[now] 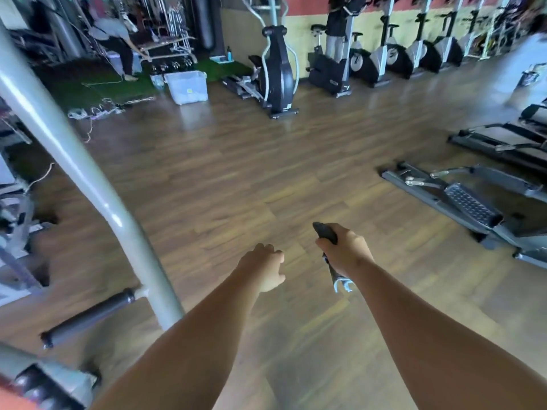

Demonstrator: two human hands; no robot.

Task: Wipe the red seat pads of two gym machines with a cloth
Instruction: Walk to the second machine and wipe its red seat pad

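Both my forearms reach forward over the wooden floor. My right hand (344, 250) grips a dark object (324, 232) whose thin dark tail with a pale blue end (340, 284) hangs below the fist; blur hides whether it is the cloth. My left hand (263, 267) hovers beside it with loosely curled fingers and holds nothing. A sliver of red padding (10, 402) shows at the bottom left corner, under a grey machine frame (88, 179). No other red seat pad is in view.
The frame's slanted grey tube and a black foam roller bar (88, 316) stand close on my left. Elliptical trainers (461, 199) lie low at the right. Exercise bikes (384, 59) line the far wall. A plastic box (188, 85) and a bending person (118, 39) are far left.
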